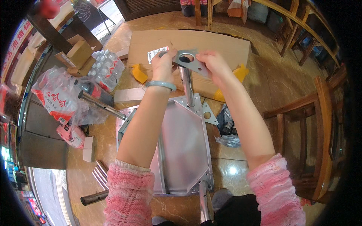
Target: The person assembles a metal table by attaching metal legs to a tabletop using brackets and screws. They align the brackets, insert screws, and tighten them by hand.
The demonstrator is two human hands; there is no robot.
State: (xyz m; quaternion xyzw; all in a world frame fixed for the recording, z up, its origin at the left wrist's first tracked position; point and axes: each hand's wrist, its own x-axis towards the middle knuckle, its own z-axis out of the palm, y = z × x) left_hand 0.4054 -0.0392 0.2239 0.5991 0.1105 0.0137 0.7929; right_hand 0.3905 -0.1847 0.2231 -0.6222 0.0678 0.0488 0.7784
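Both my hands hold a triangular metal corner bracket (198, 67) with a large round hole, at the top of an upright chrome leg (186, 84). My left hand (163, 67) is closed at its left end; my right hand (214, 64) pinches its right side. The leg stands at the far right corner of an upside-down metal tabletop (184, 147). Whether the bracket sits around the leg or just above it, I cannot tell. Another leg (102, 105) slants out at the far left, and one more (204, 201) rises at the near right corner.
A second triangular bracket (213, 119) and a plastic bag of dark parts (227, 128) lie right of the tabletop. Flattened cardboard (218, 45) lies beyond. Bottled water (108, 69), a plastic bag (56, 94) and metal tubes (100, 175) are left; a wooden chair (322, 139) stands right.
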